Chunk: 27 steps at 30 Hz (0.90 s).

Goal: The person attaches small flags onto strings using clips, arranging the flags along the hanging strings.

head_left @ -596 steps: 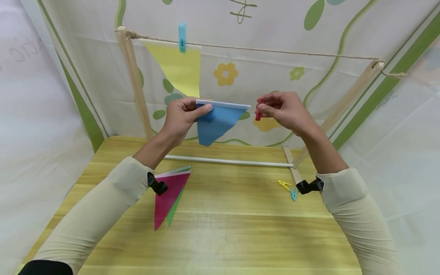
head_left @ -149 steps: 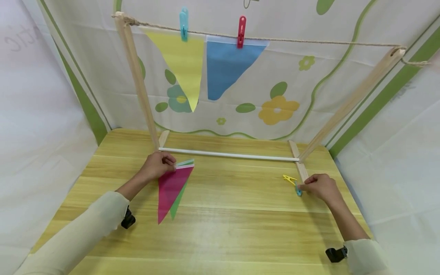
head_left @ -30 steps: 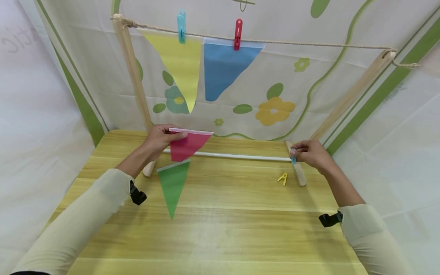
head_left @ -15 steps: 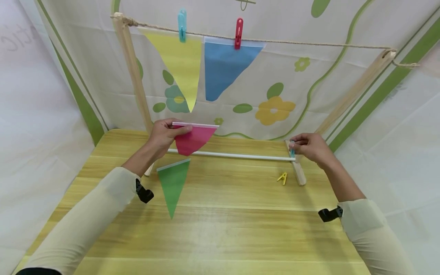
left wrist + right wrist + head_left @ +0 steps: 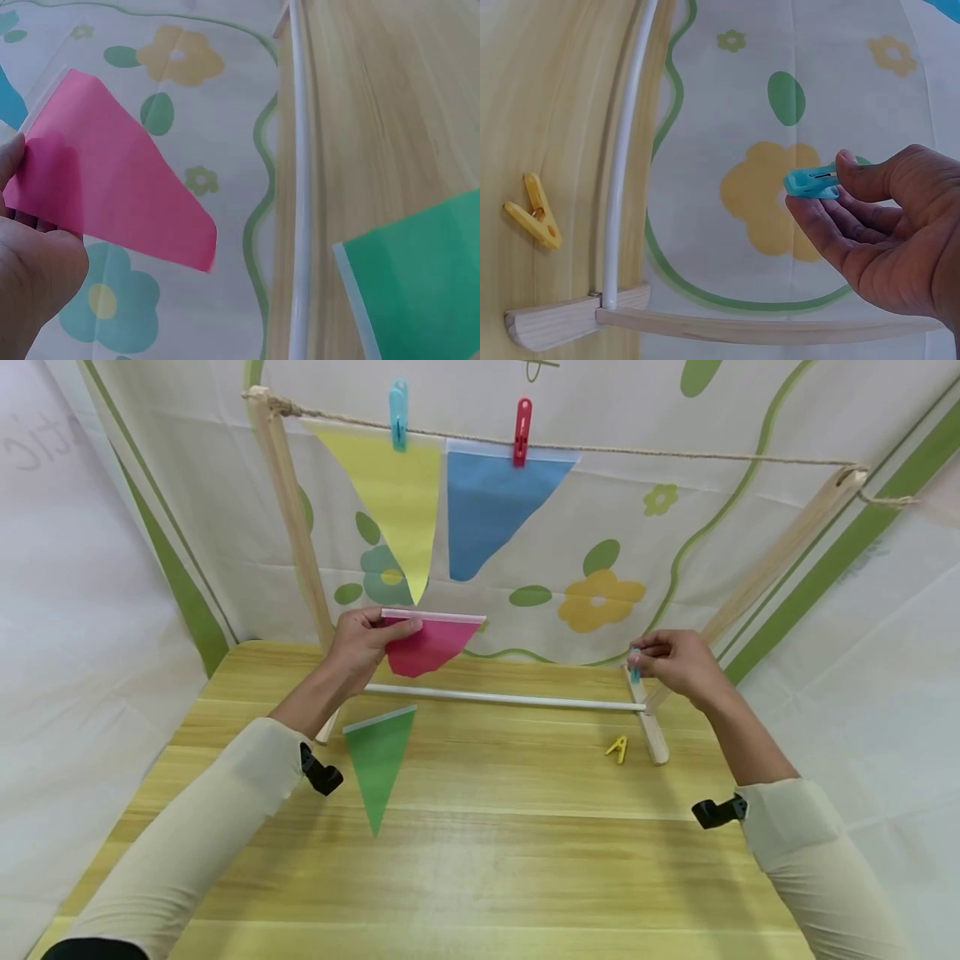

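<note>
the left hand [image 5: 358,647] pinches a pink flag [image 5: 435,645] at the left end of its white top edge, so the flag reaches out to the right of the thumb. the right hand [image 5: 681,668] pinches a turquoise clip [image 5: 810,182] at its fingertips, well apart from that flag. on the desk [image 5: 487,868] below lie a green flag [image 5: 378,764] and a yellow clip [image 5: 617,749]; above, a yellow flag [image 5: 401,497] and a blue flag [image 5: 498,506] hang from a string [image 5: 675,453].

table [image 5: 480,877] (grained), green pennant [image 5: 378,764], yellow clip [image 5: 618,747], frame [image 5: 291,510]
</note>
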### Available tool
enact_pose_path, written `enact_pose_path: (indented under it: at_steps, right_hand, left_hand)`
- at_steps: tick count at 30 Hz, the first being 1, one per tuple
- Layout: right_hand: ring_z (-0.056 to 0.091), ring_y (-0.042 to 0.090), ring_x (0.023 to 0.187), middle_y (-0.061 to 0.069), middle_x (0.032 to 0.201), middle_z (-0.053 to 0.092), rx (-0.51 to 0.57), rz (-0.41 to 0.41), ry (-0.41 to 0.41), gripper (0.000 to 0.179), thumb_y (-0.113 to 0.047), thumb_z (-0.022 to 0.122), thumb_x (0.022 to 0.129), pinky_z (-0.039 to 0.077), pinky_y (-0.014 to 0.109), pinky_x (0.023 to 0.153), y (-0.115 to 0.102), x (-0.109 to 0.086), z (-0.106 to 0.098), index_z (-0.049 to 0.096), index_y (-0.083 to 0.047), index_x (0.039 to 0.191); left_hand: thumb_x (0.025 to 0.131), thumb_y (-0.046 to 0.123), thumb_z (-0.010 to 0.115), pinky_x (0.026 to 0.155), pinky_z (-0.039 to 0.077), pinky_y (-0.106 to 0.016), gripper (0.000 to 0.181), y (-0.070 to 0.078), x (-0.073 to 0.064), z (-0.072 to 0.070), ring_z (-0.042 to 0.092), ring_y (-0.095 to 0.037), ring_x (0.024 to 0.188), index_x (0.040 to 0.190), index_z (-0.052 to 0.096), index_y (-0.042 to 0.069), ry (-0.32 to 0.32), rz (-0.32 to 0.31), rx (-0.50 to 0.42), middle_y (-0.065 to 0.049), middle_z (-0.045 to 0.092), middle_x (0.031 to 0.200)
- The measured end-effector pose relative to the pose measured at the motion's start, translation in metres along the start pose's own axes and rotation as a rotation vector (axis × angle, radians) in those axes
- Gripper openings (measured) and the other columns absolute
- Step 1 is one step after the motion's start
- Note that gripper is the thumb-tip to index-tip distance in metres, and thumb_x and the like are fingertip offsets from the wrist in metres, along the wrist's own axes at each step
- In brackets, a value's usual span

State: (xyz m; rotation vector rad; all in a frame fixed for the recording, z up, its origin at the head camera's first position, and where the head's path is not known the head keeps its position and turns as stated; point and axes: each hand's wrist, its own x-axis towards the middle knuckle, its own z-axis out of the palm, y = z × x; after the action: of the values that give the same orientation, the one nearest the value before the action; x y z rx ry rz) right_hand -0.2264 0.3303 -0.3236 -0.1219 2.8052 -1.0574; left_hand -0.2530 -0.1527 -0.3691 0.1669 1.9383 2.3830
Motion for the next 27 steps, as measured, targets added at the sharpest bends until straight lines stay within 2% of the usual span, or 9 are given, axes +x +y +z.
enact_pose_path:
  at_steps: [1, 6, 12, 22, 27]
  right_hand:
    - [0.076, 0.012, 0.105, 0.032, 0.144, 0.068, 0.002, -0.001, 0.001, 0.054, -0.030, 0.065, 0.117, 0.060, 0.013, 0.083, -0.002, 0.001, -0.001, 0.059, 0.009, 0.154]
    - [0.075, 0.005, 0.101, 0.032, 0.147, 0.068, 0.007, 0.001, 0.011, 0.053, -0.030, 0.064, 0.117, 0.060, 0.012, 0.082, -0.011, 0.004, -0.003, 0.059, 0.008, 0.155]
    - [0.074, -0.002, 0.093, 0.029, 0.142, 0.071, 0.021, -0.003, 0.025, 0.053, -0.030, 0.066, 0.117, 0.062, 0.012, 0.082, -0.020, 0.006, -0.006, 0.060, 0.008, 0.153]
    - [0.077, 0.005, 0.096, 0.023, 0.135, 0.076, 0.019, -0.011, 0.054, 0.050, -0.032, 0.068, 0.115, 0.063, 0.015, 0.081, -0.032, 0.008, -0.010, 0.064, 0.005, 0.149]
    - [0.074, -0.001, 0.095, 0.027, 0.144, 0.071, 0.034, -0.019, 0.053, 0.053, -0.031, 0.068, 0.116, 0.062, 0.013, 0.082, -0.037, 0.009, -0.012, 0.061, 0.007, 0.153]
  left_hand:
    - [0.103, 0.011, 0.085, 0.090, 0.067, -0.022, 0.008, 0.001, 0.000, 0.001, 0.076, -0.016, 0.102, 0.108, 0.087, 0.017, 0.002, 0.005, 0.001, 0.004, 0.082, 0.107]
    - [0.102, 0.013, 0.086, 0.089, 0.067, -0.022, 0.005, 0.004, 0.003, 0.006, 0.077, -0.016, 0.099, 0.106, 0.087, 0.016, 0.019, 0.023, 0.003, 0.003, 0.083, 0.102]
    - [0.101, 0.013, 0.087, 0.085, 0.067, -0.022, 0.005, 0.009, 0.008, 0.012, 0.079, -0.013, 0.091, 0.103, 0.088, 0.018, 0.029, 0.042, -0.010, 0.004, 0.086, 0.094]
    - [0.102, 0.007, 0.085, 0.085, 0.068, -0.023, 0.014, 0.016, 0.009, 0.017, 0.080, -0.012, 0.088, 0.097, 0.089, 0.020, 0.025, 0.085, -0.029, 0.004, 0.084, 0.091]
    - [0.101, 0.006, 0.085, 0.084, 0.068, -0.023, 0.014, 0.016, 0.009, 0.019, 0.079, -0.013, 0.088, 0.098, 0.089, 0.019, 0.023, 0.093, -0.024, 0.004, 0.084, 0.091]
